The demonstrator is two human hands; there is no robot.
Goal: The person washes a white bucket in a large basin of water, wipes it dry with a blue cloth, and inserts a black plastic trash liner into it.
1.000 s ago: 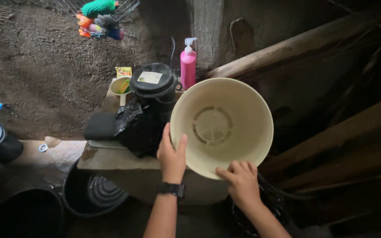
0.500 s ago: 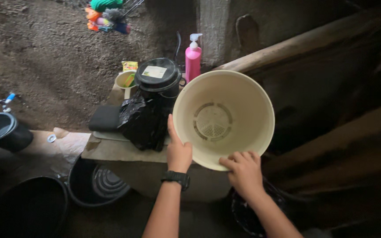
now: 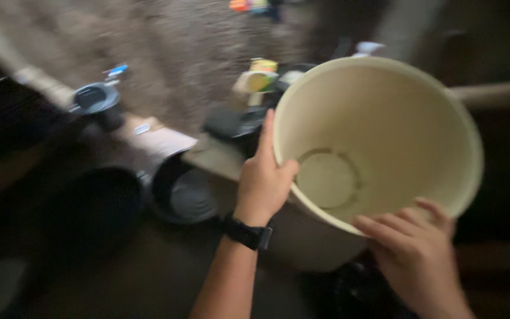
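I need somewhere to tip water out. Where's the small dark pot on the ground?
In the head view the small dark pot sits upper left on the dirt ground, well left of the left hand gripping the cream bucket.

A blurred yellow-and-green packet (image 3: 264, 65) stands behind a yellowish cup (image 3: 256, 82).

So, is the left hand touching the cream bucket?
Touching. The head view shows the left hand gripping the rim of the cream bucket, thumb inside, with no gap.
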